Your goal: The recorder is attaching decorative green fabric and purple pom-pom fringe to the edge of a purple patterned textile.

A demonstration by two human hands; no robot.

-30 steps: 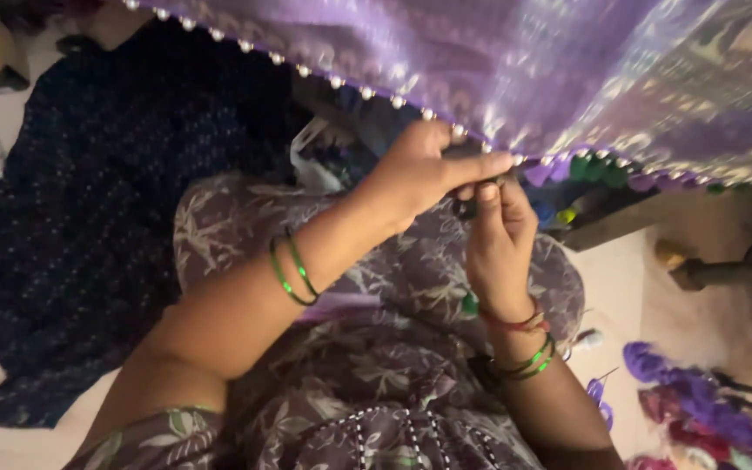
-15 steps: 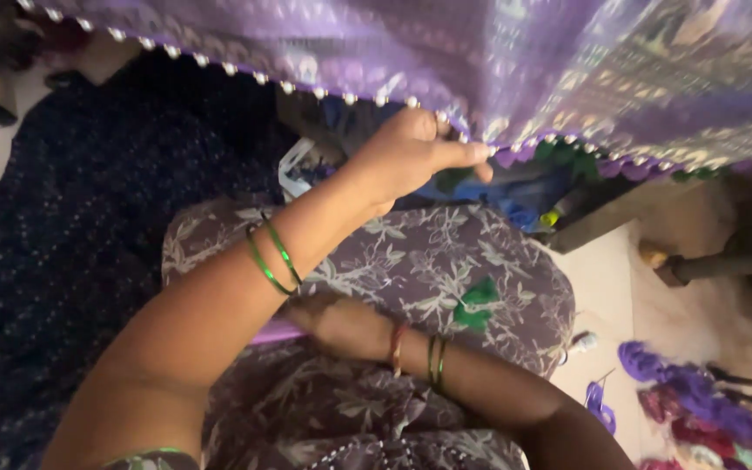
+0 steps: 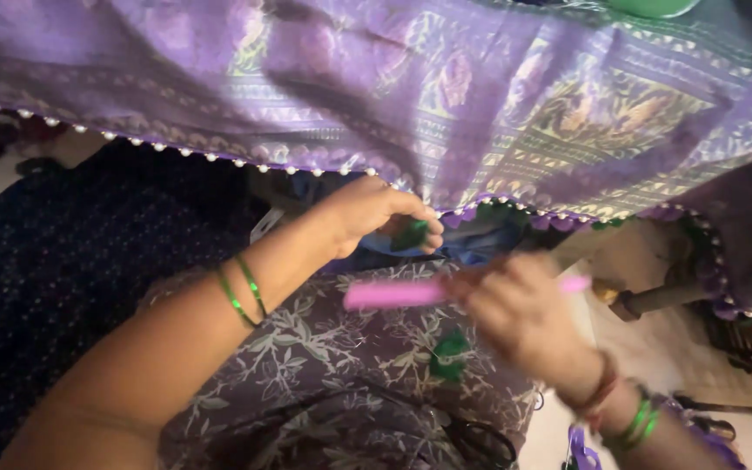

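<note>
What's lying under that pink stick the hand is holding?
Under the pink stick in the right hand lies a leaf-print cloth with a green tuft on it. The hand covers the stick's middle, and what lies beneath the cloth is hidden.

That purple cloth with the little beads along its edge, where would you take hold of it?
Probably at the beaded hem of the purple cloth, pinched from below. That edge hangs free toward the lap, and the left hand already grips it there; the right hand holds a pink tool.
</note>
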